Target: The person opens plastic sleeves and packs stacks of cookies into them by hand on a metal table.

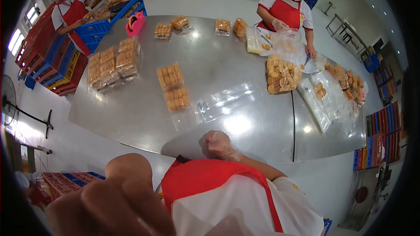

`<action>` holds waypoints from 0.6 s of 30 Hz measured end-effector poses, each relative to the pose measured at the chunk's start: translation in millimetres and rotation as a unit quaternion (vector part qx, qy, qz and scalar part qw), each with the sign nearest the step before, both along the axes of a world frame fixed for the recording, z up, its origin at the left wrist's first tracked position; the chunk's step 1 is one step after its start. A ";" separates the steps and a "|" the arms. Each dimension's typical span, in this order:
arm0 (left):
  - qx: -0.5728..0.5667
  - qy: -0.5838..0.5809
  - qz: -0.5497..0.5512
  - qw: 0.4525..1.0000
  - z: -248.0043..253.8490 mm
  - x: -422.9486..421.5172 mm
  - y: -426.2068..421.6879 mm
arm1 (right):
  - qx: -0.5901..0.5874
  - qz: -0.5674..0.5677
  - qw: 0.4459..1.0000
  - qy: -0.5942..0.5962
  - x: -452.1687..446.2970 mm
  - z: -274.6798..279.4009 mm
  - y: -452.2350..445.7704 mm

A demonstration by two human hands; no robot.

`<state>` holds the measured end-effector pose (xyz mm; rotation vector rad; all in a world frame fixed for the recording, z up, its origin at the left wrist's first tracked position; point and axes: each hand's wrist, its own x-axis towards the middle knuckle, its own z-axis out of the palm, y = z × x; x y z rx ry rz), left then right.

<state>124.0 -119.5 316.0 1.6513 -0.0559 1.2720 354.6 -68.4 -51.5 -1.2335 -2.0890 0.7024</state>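
Observation:
My right hand [218,144], in a clear plastic glove, rests on the steel table's near edge, closed in a fist with nothing visible in it. Large and blurred at the lower left, my left hand [118,196] is close to the camera. Its fingers look bent together, and their tips and anything they hold are hidden. Ahead of my right hand are flat clear plastic bags [227,102]. Just beyond lies a clear pack of round golden biscuits [173,87] in two blocks. More biscuit packs [113,63] sit together at the left of the table.
A pink tape dispenser [135,24] and small biscuit packs [163,30] line the far edge. A big bag of biscuits [282,75] and plastic sheets [326,96] lie at right. A co-worker [288,11] works opposite; another person stands by the blue crate [89,32].

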 end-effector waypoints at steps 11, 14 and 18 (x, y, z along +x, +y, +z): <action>-0.006 -0.113 0.100 0.989 -15.6 -0.2 11.0 | 0.117 0.009 0.992 0.040 -0.8 -16.5 -0.9; 0.027 -0.081 0.200 0.976 -49.5 6.0 77.0 | 0.088 0.049 0.993 0.059 6.2 -12.3 1.8; -0.050 0.094 0.215 0.971 -89.2 32.1 215.0 | 0.085 0.063 0.994 -0.016 13.2 -34.9 -1.1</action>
